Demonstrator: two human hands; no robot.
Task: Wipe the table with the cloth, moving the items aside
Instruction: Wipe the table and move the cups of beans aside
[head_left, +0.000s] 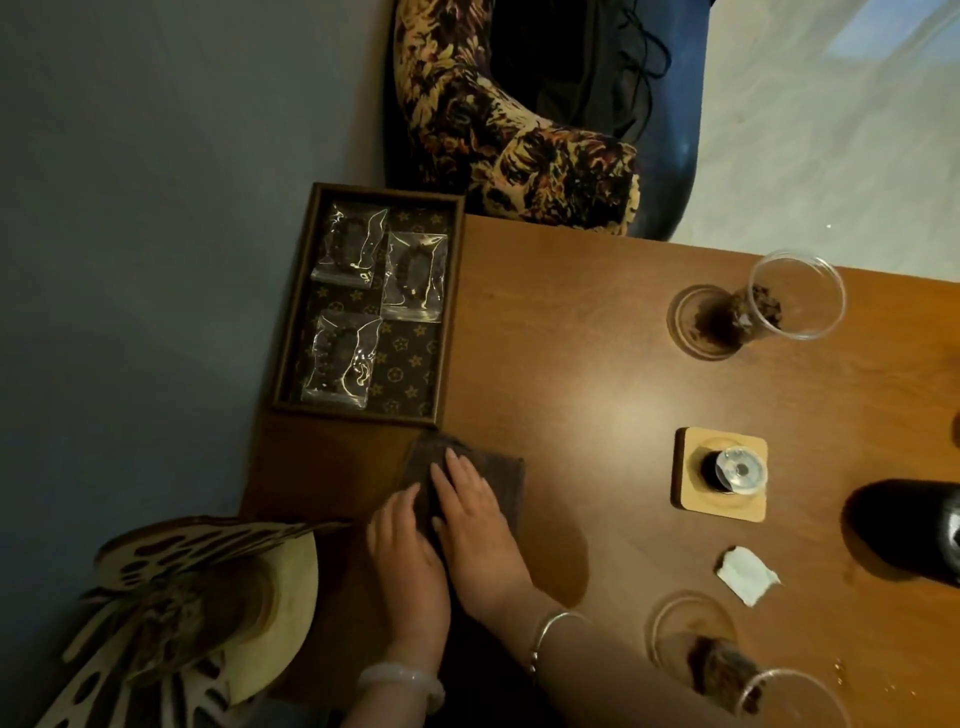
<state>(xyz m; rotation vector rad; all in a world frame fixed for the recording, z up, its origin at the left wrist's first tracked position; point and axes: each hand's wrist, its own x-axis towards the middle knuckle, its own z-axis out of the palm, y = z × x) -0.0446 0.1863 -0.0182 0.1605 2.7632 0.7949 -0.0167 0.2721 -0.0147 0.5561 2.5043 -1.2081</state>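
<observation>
The right hand (478, 530) lies flat, fingers straight, pressing the dark cloth (498, 475). The left hand (410, 564) lies flat beside it, seemingly on the cloth's edge. The cloth sits near the table's (571, 338) wall-side edge, just beside the tray's (451, 312) corner. The bare tabletop stretches away on the right hand's side.

This looks like a room in a home, probably a sitting room. A wooden table (571, 338) stands against a plain grey wall (156, 208). Beyond its far edge there is a soft armchair (519, 135) with a flower pattern in dark and yellow colours. The floor (831, 130) is pale. On the table lie things of daily use: a wooden tray (452, 312) with small clear bags (415, 275), a plastic cup (795, 296) and a second cup (727, 670) with dark remains inside, and a square wooden coaster (691, 499). The light is dim and warm.
</observation>
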